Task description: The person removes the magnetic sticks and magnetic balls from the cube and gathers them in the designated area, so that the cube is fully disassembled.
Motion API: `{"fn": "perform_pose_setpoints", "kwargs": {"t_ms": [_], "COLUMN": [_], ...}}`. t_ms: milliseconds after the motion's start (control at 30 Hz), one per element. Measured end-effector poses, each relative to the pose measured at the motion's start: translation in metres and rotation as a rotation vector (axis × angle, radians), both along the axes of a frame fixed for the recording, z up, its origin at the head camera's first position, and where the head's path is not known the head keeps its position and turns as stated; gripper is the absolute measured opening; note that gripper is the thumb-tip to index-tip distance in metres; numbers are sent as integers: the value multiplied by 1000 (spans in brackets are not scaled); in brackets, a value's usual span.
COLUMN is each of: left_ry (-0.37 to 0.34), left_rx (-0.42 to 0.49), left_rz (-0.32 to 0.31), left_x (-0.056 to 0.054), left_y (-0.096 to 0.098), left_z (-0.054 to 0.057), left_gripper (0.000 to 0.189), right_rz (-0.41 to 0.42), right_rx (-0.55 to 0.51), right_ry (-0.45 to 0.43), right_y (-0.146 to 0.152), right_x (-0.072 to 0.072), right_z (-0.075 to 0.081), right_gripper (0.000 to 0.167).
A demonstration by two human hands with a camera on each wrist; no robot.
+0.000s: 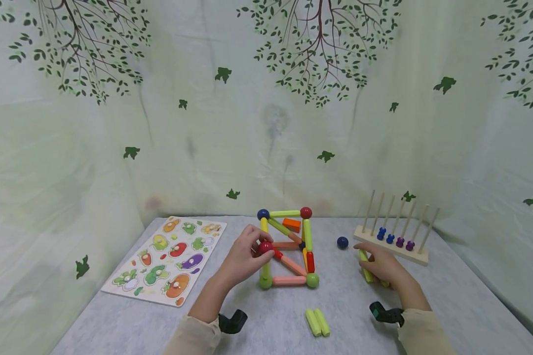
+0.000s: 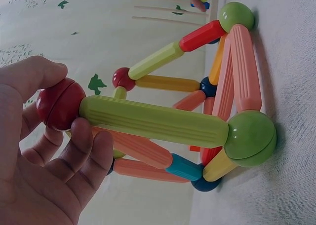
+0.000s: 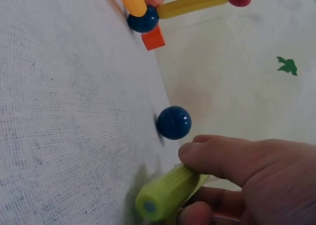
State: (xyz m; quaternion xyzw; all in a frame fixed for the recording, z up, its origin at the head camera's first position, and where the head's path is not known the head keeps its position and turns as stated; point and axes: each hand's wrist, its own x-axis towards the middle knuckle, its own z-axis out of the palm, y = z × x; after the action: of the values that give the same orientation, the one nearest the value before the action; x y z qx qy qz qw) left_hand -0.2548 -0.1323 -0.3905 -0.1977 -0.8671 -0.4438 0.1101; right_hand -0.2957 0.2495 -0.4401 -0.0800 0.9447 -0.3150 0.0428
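My left hand (image 1: 244, 254) pinches a red ball (image 2: 61, 104) that sits atop an upright light-green stick (image 2: 155, 121). That stick's foot meets a green ball (image 2: 250, 138) on the table, part of a frame of coloured sticks and balls. At the right, my right hand (image 1: 384, 266) pinches a light-green stick (image 3: 170, 193) between thumb and fingers, close to the table top. More light green shows under this hand in the head view, partly hidden. A loose dark blue ball (image 3: 174, 122) lies just beyond its fingers.
Two light-green sticks (image 1: 317, 322) lie side by side at the front. On the left is a vegetable picture board (image 1: 129, 268). A wooden peg rack (image 1: 391, 245) with blue and purple beads stands behind the right hand. An orange block (image 1: 291, 225) lies behind the frame.
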Motion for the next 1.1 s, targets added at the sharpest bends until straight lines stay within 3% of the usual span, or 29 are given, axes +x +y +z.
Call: {"fn": "perform_pose_setpoints", "kwargs": {"t_ms": [167, 567, 1100], "left_ry": [10, 18, 17], "left_rx": [0, -1, -8], "left_rz": [-5, 4, -1], "left_x": [1, -1, 0], "left_y": [-1, -1, -1], "left_z": [0, -1, -1], "left_gripper": [25, 23, 23], "right_rz": [-2, -47, -37], "right_rx": [62, 164, 168], "right_ry": [32, 16, 49], "right_y": [1, 4, 9], "right_x": [-1, -8, -5], "right_z": [0, 0, -4], "right_gripper": [35, 31, 29]}}
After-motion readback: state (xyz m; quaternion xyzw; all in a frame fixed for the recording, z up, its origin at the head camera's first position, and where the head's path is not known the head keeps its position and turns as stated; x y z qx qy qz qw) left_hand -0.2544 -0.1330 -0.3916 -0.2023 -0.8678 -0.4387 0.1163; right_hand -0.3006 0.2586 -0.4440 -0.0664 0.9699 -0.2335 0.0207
